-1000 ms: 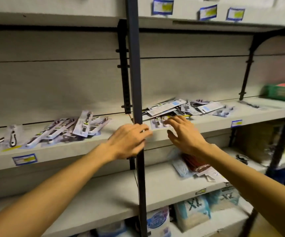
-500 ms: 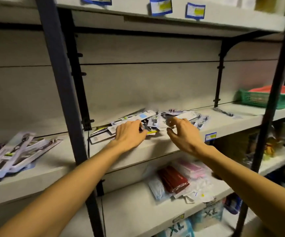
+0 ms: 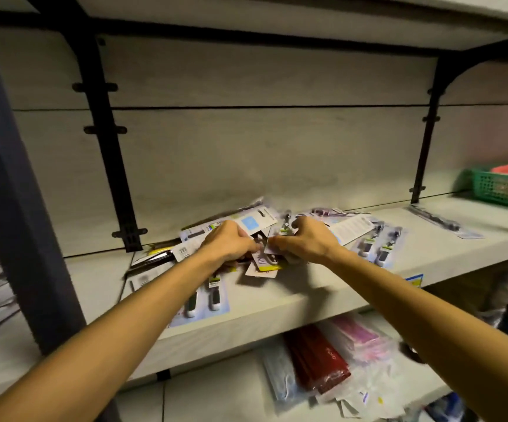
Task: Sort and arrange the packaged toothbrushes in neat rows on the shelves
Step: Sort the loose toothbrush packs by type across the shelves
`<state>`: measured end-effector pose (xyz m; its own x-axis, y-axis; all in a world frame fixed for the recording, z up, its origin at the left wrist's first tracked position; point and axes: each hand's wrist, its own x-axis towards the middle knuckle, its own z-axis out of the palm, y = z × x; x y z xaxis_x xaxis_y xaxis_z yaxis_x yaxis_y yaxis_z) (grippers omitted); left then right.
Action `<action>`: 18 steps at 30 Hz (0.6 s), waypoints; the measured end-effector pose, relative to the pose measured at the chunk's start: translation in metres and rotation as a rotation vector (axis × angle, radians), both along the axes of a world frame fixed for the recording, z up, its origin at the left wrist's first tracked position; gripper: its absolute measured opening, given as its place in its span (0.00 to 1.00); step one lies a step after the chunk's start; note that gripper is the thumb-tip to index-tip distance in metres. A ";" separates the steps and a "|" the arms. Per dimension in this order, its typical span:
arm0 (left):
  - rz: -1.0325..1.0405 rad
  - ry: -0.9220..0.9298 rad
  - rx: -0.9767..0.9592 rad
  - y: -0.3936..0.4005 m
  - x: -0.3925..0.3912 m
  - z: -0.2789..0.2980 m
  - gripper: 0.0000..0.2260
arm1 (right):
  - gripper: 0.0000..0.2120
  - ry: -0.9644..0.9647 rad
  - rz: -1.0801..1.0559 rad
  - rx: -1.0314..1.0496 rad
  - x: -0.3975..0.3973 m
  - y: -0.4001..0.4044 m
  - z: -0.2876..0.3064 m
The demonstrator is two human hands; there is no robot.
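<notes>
1. A loose heap of packaged toothbrushes [image 3: 265, 226] is seen on the middle shelf [image 3: 307, 296], spread from the black wall bracket [image 3: 109, 141] on the left toward the far right; the packs overlap at odd angles and no row has yet been formed.

2. The left hand [image 3: 227, 243] is laid on the centre of the heap with its fingers curled down onto the packs, and a pack appears to be pinched at the fingertips.

3. The right hand [image 3: 303, 242] is set just beside it, knuckles up, its fingers curled round the edge of a small carded pack [image 3: 263, 264] between the two hands; both hands appear to be closed on that same cluster.

4. A twin pack [image 3: 204, 300] lies flat near the front edge of the shelf, partly under the left forearm, and two more matching packs [image 3: 374, 248] lie to the right of the right wrist.

5. The step in hand is judged to be the gathering and separating of the tangled packs, so the sorting is at an early stage.

6. For the next move, like packs would need to be lifted clear of the heap, turned to one direction and laid side by side on the bare shelf surface.

7. Slippery blister packs may slide off the front edge onto the lower shelf, where red packets [image 3: 316, 360] lie.

8. A green basket [image 3: 502, 190] stands at the far right, well apart.
</notes>
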<state>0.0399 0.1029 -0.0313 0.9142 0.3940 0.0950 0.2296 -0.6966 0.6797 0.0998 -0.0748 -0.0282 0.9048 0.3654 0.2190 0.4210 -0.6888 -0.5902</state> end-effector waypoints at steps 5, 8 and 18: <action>0.029 0.037 -0.166 -0.006 0.007 0.012 0.07 | 0.15 0.191 -0.004 0.221 0.019 -0.011 0.010; 0.080 0.021 -0.326 -0.015 0.010 0.027 0.05 | 0.14 0.185 0.018 0.301 0.026 -0.022 0.011; 0.139 -0.215 -0.738 -0.044 0.008 0.044 0.03 | 0.14 -0.027 0.024 0.133 0.036 -0.049 -0.004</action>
<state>0.0482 0.0592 0.0129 0.8429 0.5338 -0.0672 0.0927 -0.0211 0.9955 0.1356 -0.1236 -0.0318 0.8892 0.3529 0.2911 0.4534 -0.5947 -0.6639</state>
